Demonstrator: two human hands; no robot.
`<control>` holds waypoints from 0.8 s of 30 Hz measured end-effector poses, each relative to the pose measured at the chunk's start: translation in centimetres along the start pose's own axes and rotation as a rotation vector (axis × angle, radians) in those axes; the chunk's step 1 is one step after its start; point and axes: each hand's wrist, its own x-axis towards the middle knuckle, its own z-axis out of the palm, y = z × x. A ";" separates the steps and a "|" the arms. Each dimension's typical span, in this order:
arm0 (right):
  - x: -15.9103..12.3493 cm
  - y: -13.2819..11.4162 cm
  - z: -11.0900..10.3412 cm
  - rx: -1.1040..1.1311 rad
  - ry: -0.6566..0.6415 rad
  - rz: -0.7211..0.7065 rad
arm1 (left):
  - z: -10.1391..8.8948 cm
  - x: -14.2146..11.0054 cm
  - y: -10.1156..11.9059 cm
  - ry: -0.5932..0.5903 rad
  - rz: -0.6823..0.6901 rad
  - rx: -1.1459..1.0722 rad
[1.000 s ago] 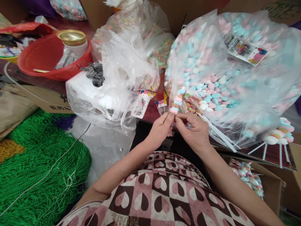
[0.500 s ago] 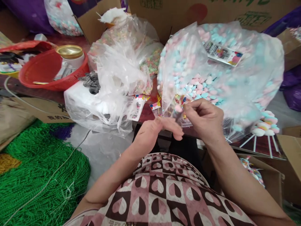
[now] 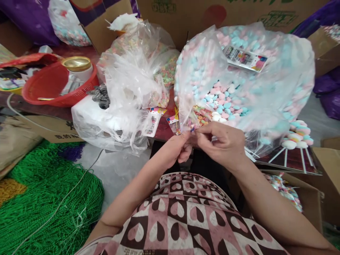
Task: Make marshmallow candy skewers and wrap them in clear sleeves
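Observation:
My left hand (image 3: pixel 176 148) and my right hand (image 3: pixel 223 141) meet above the table's front edge. Thumbs and forefingers are pinched together around something small with a blue bit, mostly covered by the fingers. Just behind them lies a small heap of orange and yellow candies (image 3: pixel 204 116). A big clear bag (image 3: pixel 278 85) bulges with pink, blue and white marshmallow-like candies (image 3: pixel 221 97), spilling towards its mouth. On top of this bag rests a printed packet (image 3: pixel 245 58). To the left of the hands are a printed card (image 3: pixel 153 122) and a small printed clear packet (image 3: pixel 174 122).
Marshmallow sticks (image 3: pixel 297 136) lie at the table's right end, above a carton (image 3: pixel 308 198). Crumpled plastic bags (image 3: pixel 127 88) and a red basket (image 3: pixel 47 85) holding a gold-lidded jar (image 3: pixel 77 65) stand on the left. Green cords (image 3: pixel 53 191) pile up below.
My right hand has come down and left to my left hand, which has curled its outstretched fingers. A small pink piece near the right fingertips is no longer visible. The view has shifted slightly.

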 end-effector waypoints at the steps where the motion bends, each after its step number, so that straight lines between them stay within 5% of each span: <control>1: -0.2 -0.1 0.1 0.002 -0.022 -0.047 | 0.1 0.2 -0.2 0.011 0.003 -0.041; 4: -1.0 0.4 0.5 0.045 -0.106 -0.080 | 0.0 0.3 0.1 0.035 0.106 -0.171; 7: -1.6 1.4 0.6 0.130 -0.119 0.088 | -0.4 -0.4 0.6 -0.016 0.198 -0.174; 11: -1.5 2.1 0.2 0.298 -0.073 0.312 | -0.5 -1.1 0.3 -0.115 0.107 0.091; 15: -1.9 2.0 -0.1 0.515 -0.110 0.355 | 0.4 -0.9 -0.1 -0.017 0.068 0.428; 20: -4.1 2.0 0.0 0.660 -0.071 0.453 | 2.0 -0.6 -0.9 0.006 0.160 0.579; 24: -6.8 2.0 -0.4 0.810 -0.054 0.550 | 3.2 -0.6 -1.6 -0.173 0.116 0.604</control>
